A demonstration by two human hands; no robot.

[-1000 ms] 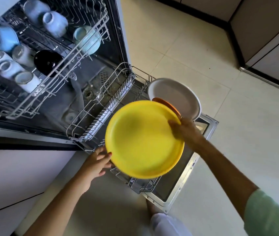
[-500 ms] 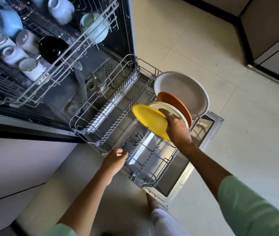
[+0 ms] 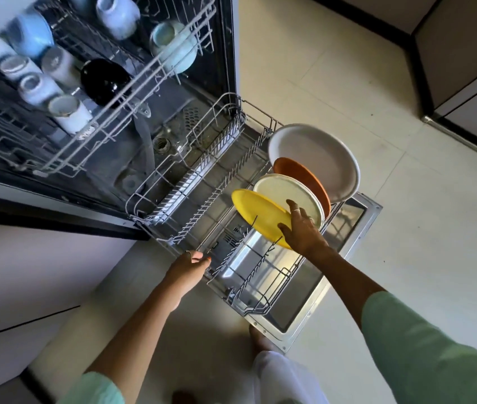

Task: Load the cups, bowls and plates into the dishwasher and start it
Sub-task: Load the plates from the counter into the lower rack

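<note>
The lower rack (image 3: pixel 202 205) is pulled out over the open door, likely so plates drop in from above. Along its right side stand a white plate (image 3: pixel 319 153), an orange plate (image 3: pixel 304 176) and a cream plate (image 3: pixel 289 193). The right hand (image 3: pixel 301 228) grips the yellow plate (image 3: pixel 257 211) by its rim, nearest the rack's front, on edge and tilted, face toward the tub. The left hand (image 3: pixel 190 266) holds the rack's front-left rim, probably steadying it.

Bright daylight on pale floor tiles (image 3: pixel 406 199), light falling from right. Dishwasher interior (image 3: pixel 132 147) dim, bluish. Strong glare on steel inner face of open door (image 3: pixel 260 258). Soft shadow on floor under arms, near bottom. Motion blur smears upper rack (image 3: pixel 56 77) at top left; centre sharp. Wide-angle bending curves straight lines toward edges.
</note>
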